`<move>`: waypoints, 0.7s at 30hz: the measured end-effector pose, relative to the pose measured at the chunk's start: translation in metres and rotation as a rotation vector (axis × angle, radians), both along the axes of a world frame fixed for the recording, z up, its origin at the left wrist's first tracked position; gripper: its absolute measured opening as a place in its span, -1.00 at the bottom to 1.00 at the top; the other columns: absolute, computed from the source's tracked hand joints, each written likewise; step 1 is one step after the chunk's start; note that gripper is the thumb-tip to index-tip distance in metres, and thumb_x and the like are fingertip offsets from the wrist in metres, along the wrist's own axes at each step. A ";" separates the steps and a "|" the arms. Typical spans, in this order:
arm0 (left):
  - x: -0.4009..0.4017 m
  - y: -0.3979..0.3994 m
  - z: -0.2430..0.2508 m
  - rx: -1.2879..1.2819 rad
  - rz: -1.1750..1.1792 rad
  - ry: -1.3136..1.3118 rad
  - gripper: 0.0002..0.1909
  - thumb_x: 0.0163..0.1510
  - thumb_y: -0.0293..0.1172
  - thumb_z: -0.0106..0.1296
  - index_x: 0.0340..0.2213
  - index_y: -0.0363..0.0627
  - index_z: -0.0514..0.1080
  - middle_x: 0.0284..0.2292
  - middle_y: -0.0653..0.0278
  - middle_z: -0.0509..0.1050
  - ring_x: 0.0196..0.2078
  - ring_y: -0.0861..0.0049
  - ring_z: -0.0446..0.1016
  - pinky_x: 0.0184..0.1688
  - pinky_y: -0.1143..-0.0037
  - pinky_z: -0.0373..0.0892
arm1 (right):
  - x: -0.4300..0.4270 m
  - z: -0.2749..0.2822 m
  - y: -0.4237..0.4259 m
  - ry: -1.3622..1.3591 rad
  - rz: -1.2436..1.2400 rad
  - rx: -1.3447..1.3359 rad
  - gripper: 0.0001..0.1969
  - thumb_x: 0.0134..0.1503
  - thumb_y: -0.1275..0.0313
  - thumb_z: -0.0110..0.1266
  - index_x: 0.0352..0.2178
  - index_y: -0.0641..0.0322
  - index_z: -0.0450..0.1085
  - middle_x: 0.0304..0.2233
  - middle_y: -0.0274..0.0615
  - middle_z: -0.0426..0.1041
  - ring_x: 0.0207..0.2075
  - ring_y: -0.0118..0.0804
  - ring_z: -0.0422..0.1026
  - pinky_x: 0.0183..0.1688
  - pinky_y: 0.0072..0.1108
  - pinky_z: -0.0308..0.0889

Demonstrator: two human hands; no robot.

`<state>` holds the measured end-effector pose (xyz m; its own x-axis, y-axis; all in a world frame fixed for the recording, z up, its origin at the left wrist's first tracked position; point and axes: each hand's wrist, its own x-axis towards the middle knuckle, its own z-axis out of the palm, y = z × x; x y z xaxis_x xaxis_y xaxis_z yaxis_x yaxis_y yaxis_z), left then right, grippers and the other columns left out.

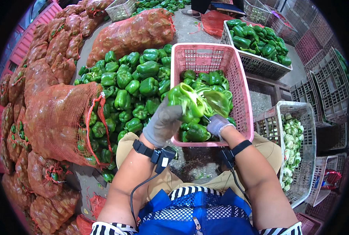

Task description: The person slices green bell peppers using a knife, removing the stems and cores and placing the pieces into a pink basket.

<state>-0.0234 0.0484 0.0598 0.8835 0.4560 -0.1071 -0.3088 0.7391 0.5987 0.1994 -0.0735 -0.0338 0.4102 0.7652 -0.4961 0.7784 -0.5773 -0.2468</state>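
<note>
My left hand (164, 122), in a grey work glove, holds a green bell pepper (186, 101) that is split open, its pale inner ribs showing. My right hand (220, 124), also gloved, is closed around a small knife (206, 118), of which only a short thin metal length shows beside the pepper. Its handle is hidden in the fist. Both hands are above the near part of a pink plastic crate (241, 88). Inside the crate lie whole and cut green peppers (215, 78), including a hollow cut piece (218, 101) near the right hand.
A heap of whole bell peppers (133, 88) spills from an open red mesh sack (60, 117) at left. Another full sack (133, 32) lies behind it. A white crate of peppers (259, 61) stands back right; a crate (311, 147) with pale pepper cores (291, 147) is at right.
</note>
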 end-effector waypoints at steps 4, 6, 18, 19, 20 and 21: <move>0.028 0.023 0.005 0.259 -0.034 0.018 -0.37 0.33 -0.03 0.14 0.22 -0.24 0.35 0.02 0.21 0.56 0.11 0.43 0.55 0.21 0.33 0.46 | -0.006 0.060 -0.034 -0.099 -0.240 0.269 -0.56 0.14 0.18 0.20 -0.09 0.31 0.61 -0.13 0.14 0.64 -0.14 0.15 0.63 0.01 -0.22 0.51; 0.040 0.025 -0.016 0.289 -0.083 0.057 -0.35 0.34 0.05 0.10 0.21 -0.22 0.37 0.01 0.24 0.56 0.09 0.47 0.54 0.19 0.35 0.46 | -0.014 0.095 -0.041 0.164 -0.389 0.646 -0.47 0.07 0.12 0.38 -0.05 0.32 0.58 -0.26 -0.05 0.65 -0.28 -0.10 0.62 -0.12 -0.33 0.52; 0.052 -0.035 -0.012 1.230 0.245 0.358 0.24 -0.11 -0.38 0.56 0.42 -0.14 -0.08 0.10 0.10 0.45 0.14 0.37 0.47 0.22 0.38 0.44 | -0.034 0.112 -0.023 1.136 -0.527 0.965 -0.50 0.04 0.38 0.49 -0.01 0.33 0.51 -0.24 -0.29 0.61 -0.32 -0.46 0.53 -0.25 -0.58 0.47; 0.055 -0.029 -0.011 1.217 0.177 0.372 0.23 -0.14 -0.40 0.57 0.40 -0.14 -0.04 0.12 0.10 0.43 0.15 0.37 0.45 0.23 0.38 0.42 | -0.032 0.110 -0.023 1.139 -0.530 0.957 -0.50 0.04 0.38 0.49 -0.01 0.33 0.51 -0.24 -0.29 0.61 -0.32 -0.46 0.53 -0.25 -0.58 0.47; 0.058 -0.023 -0.009 1.203 0.108 0.385 0.23 -0.18 -0.42 0.57 0.38 -0.13 -0.01 0.13 0.10 0.41 0.17 0.37 0.44 0.24 0.37 0.41 | -0.030 0.109 -0.024 1.114 -0.562 0.892 -0.50 0.03 0.41 0.49 0.00 0.32 0.51 -0.23 -0.30 0.61 -0.29 -0.47 0.54 -0.23 -0.58 0.48; 0.057 -0.020 -0.004 1.193 0.039 0.398 0.22 -0.21 -0.43 0.57 0.37 -0.13 0.02 0.14 0.10 0.39 0.18 0.37 0.43 0.25 0.37 0.40 | -0.030 0.111 -0.023 1.092 -0.592 0.830 -0.50 0.02 0.44 0.49 0.00 0.31 0.51 -0.22 -0.30 0.61 -0.27 -0.47 0.54 -0.21 -0.57 0.49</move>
